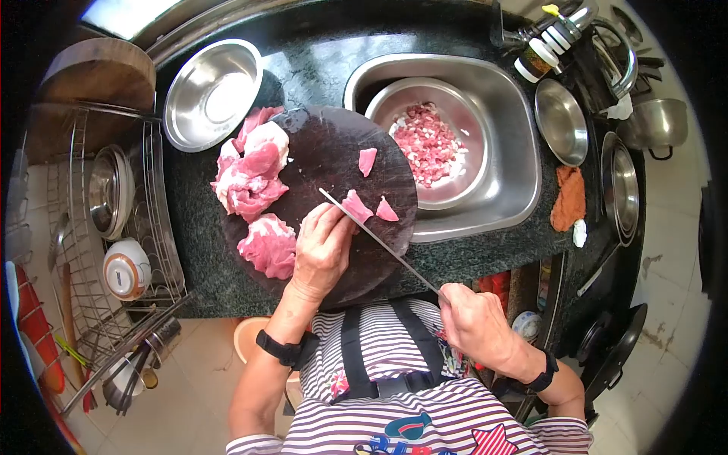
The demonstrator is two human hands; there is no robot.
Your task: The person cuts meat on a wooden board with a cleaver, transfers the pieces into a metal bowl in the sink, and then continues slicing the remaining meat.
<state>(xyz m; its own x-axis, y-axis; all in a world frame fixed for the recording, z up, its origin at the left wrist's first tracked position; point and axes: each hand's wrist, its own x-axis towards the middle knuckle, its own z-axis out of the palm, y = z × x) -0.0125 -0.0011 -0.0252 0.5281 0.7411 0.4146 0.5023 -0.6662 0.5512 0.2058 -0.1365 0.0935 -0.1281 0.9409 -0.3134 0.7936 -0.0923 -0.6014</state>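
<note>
A long knife is in my right hand, its blade reaching up and left across the round dark cutting board. Beside the blade tip, my left hand has its fingers bent together on the board, against a slice of pink meat that lies partly under the blade. Two smaller meat pieces lie to the right of and above it. Large chunks of raw meat rest at the board's left side. What my left fingertips press on is partly hidden.
In the sink, a steel bowl holds diced meat. An empty steel basin is at the back left. A dish rack stands left. Pans and an orange cloth lie right of the sink.
</note>
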